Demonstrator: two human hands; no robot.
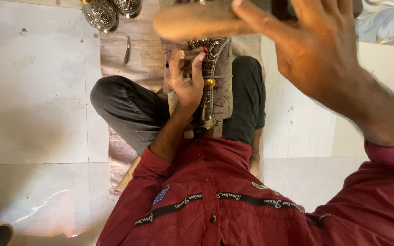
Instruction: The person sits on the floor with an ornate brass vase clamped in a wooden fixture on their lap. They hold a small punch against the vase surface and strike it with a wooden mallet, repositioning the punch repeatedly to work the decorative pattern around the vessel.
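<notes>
hands (185, 79) on embossed metal vessel (210, 77)

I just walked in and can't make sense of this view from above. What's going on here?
A person in a red shirt sits cross-legged on a floor mat. The left hand holds a small punch-like tool against an ornate embossed metal piece resting in the lap. The right hand is raised close to the camera, gripping a wooden mallet-like tool. More embossed metal vessels stand ahead.

Left hand (185, 82) in a grip on a chisel (189, 54) against the engraved metal vessel (209, 77), right hand (315, 50) raised with a wooden mallet (197, 20) (blurred).
</notes>
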